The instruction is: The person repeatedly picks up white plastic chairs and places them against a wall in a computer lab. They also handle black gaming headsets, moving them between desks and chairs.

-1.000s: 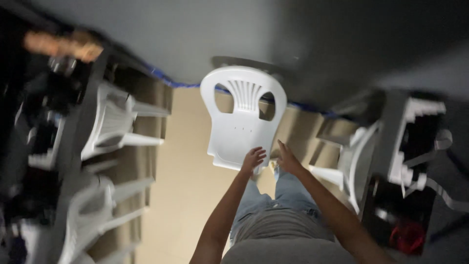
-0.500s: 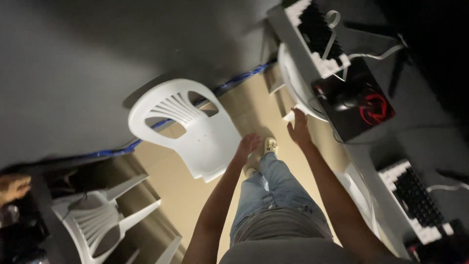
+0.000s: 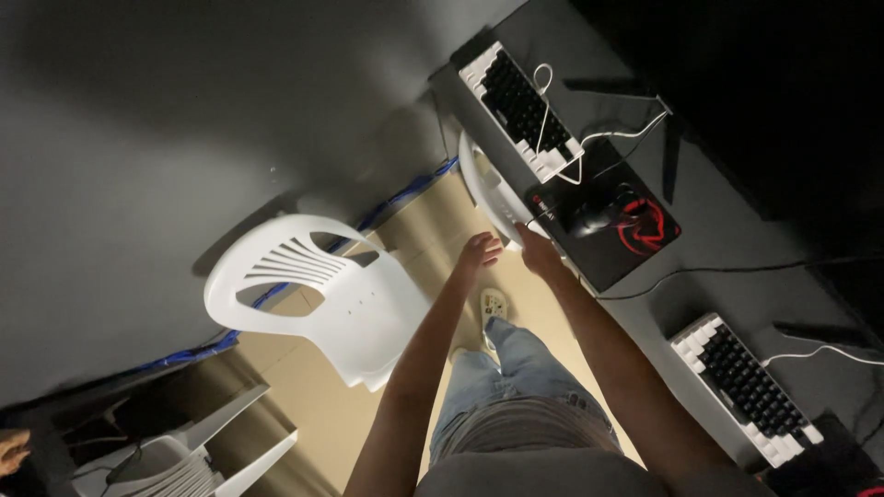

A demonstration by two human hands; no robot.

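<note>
Dim room with tan floor (image 3: 304, 387): right hand (image 3: 537, 250) closes on a white plastic chair (image 3: 479, 179) tucked under the grey desk (image 3: 700, 276), not yet drawn out; left hand (image 3: 479, 251) hangs loosely open, holding nothing.

Both arms stretched forward, left hand (image 3: 479, 250) loosely open, right hand (image 3: 539, 253) curled

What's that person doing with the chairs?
A person stands on a tan floor by a grey desk. The right hand touches the rim of a white chair tucked at the desk, next to a mouse on a black pad. The left hand hangs open in the air, touching nothing. Another white chair stands free near the wall.
</note>
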